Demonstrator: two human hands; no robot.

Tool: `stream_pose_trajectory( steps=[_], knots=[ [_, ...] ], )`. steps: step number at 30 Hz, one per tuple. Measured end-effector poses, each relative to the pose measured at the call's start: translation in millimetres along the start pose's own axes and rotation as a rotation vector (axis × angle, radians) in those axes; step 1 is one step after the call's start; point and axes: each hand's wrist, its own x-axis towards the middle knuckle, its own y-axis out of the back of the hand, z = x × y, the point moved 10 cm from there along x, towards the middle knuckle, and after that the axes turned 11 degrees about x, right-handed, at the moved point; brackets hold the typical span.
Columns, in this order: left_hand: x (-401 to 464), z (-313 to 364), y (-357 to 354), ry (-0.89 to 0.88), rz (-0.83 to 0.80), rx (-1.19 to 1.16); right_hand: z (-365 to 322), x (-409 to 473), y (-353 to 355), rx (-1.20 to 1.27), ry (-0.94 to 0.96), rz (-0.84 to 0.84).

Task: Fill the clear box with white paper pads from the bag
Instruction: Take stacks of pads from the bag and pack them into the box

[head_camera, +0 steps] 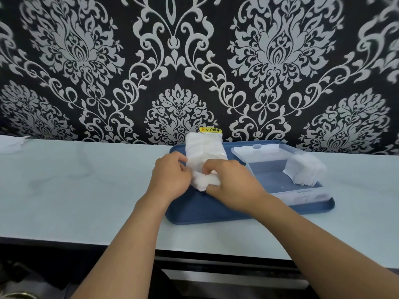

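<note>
A clear plastic bag [204, 148] of white paper pads lies on a blue tray [207, 210], its open end toward me. My left hand [170, 178] grips the bag's left edge near the opening. My right hand [228, 184] has its fingers curled round a bunch of white pads [206, 182] at the bag's mouth. To the right on the tray stands the clear box [300, 192] with its lid [259, 150] open toward the wall. A stack of white pads [305, 169] leans in the box's right end.
The tray sits on a pale countertop [86, 180] against a black and silver patterned wall [194, 61]. A small yellow label [210, 129] sticks up behind the bag. White paper [13, 143] lies at the far left. A dark drop lies below the counter's front edge.
</note>
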Motion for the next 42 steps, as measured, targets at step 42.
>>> stream_pose_trajectory(
  steps=[42],
  knots=[
    [-73.9, 166.5, -103.5, 0.109, -0.858, -1.275, 48.3, -67.0, 112.2, 0.502, 0.119, 0.087]
  ],
)
